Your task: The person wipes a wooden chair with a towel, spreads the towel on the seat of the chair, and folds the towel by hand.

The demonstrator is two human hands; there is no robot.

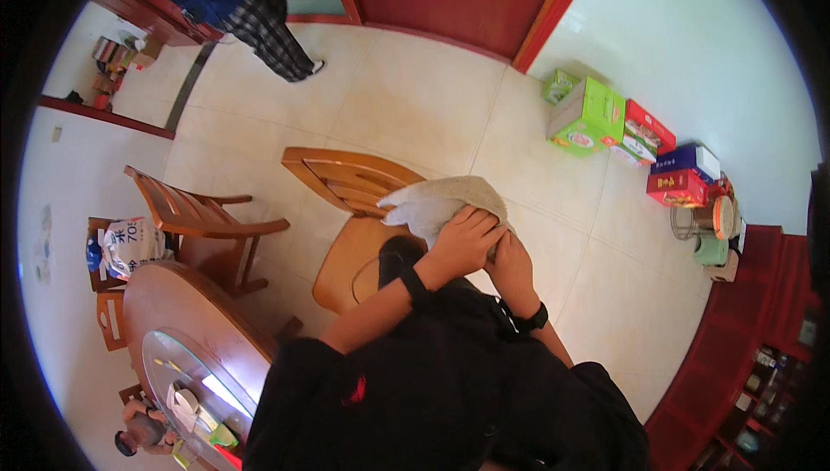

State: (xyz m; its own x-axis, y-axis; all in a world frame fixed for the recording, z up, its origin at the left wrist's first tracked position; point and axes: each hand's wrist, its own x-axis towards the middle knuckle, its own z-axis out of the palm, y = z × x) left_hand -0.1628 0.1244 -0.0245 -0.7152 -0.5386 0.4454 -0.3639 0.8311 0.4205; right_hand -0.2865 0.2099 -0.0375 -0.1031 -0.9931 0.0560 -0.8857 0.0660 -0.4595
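Both of my hands are together on a grey-beige cloth, which hangs over to the left, in front of a wooden chair's back. My left hand has its fingers curled over the cloth's near edge. Right beside it, my right hand pinches the same cloth at its right end. Each wrist wears a black band. Beneath the cloth and to the left stands the wooden chair, with a dark-clad leg or foot over its seat. The underside of the cloth is partly hidden by my fingers.
A second wooden chair stands left, by a round wooden table with a glass turntable. One person stands at the upper left; another is beyond the table. Cartons line the right wall near a red cabinet.
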